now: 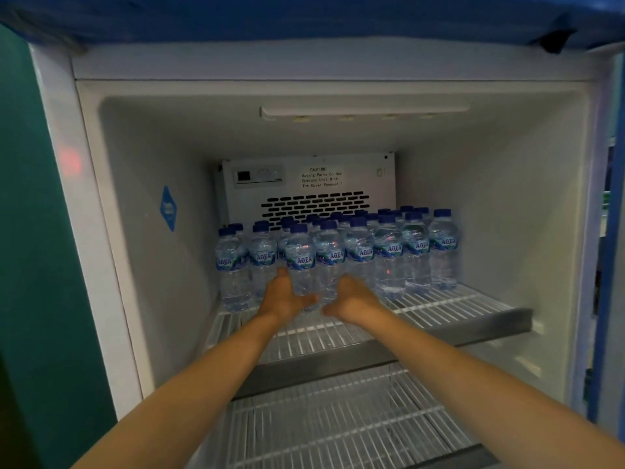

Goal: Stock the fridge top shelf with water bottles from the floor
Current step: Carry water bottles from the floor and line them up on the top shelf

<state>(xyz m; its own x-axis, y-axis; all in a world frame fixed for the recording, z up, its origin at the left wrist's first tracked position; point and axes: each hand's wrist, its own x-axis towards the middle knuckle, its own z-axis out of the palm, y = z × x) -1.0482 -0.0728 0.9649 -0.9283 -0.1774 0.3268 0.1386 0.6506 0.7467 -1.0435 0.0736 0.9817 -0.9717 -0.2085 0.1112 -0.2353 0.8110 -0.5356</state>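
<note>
Bottle pair (301, 262) stood upright at front of top shelf (456, 299), directly between hands; left hand (283, 296) and right hand (353, 299) each wrapped one bottle's base, equally near.

The top shelf (439, 302), a white wire rack with a grey metal front rail, runs from one side wall of the fridge to the other. Small clear plastic water bottles (389, 262) with dark blue caps and blue-and-white labels stand upright on its rear part, packed close in several rows. Two of these water bottles sit a little forward of the rest, left of centre. Beneath hangs a lower shelf (338, 428) of the same white wire.
</note>
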